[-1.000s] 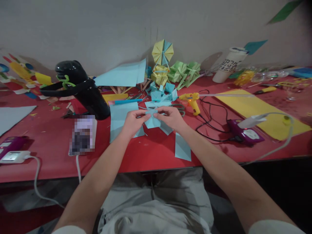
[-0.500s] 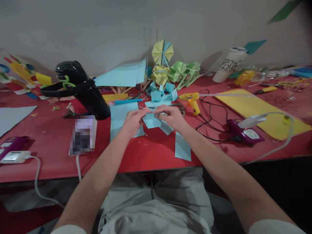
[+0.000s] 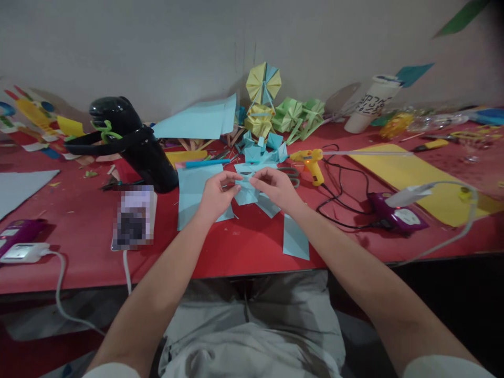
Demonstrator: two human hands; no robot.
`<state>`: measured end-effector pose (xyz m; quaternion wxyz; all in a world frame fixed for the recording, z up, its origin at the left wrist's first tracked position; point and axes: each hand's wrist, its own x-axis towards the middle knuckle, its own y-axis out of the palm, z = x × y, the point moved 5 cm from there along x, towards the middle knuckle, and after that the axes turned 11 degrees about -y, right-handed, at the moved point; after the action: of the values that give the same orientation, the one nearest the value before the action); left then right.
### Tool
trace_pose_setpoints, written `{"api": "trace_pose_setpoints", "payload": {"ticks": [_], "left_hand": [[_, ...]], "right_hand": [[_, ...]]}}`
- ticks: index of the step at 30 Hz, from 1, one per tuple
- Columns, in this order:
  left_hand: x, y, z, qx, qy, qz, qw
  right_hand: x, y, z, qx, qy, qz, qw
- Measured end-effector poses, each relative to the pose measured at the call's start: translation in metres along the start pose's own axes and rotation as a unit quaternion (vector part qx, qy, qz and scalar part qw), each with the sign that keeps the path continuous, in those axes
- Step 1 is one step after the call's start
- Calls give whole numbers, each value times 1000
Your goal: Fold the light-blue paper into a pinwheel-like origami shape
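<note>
Right hand (image 3: 275,189) pinching one small blue paper (image 3: 246,179), left hand (image 3: 216,195) with fingertips parted beside it, one black bottle (image 3: 149,163) left, one white cup (image 3: 368,107) far right, contents hidden.

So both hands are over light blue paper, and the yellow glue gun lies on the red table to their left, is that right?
Not quite: in the head view the yellow glue gun lies on the red table to the right of the left hand and right hand, not to their left. Both hands are indeed over light blue paper.
</note>
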<state>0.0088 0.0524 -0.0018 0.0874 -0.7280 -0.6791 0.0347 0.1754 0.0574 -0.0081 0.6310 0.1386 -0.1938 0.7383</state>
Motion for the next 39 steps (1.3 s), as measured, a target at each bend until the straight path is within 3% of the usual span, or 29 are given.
{"api": "trace_pose_setpoints", "payload": {"ticks": [9,20,24,29,36,39], "left_hand": [[0,4,2,-6,-18,33,999],[-3,3,6,-105,-136,37,984],[-2,0,7,-53,-118,5,992],[-2,1,5,-50,-89,12,995],[0,1,0,-32,-28,-8,999],[-1,1,-2,-11,-7,-13,1000]], "right_hand": [[-1,3,3,-55,-49,45,996],[0,1,1,-56,-58,57,995],[0,2,3,-84,-79,69,991],[-1,2,3,-76,-82,70,991],[0,3,-5,5,-2,14,1000],[-1,5,-9,28,46,28,998]]}}
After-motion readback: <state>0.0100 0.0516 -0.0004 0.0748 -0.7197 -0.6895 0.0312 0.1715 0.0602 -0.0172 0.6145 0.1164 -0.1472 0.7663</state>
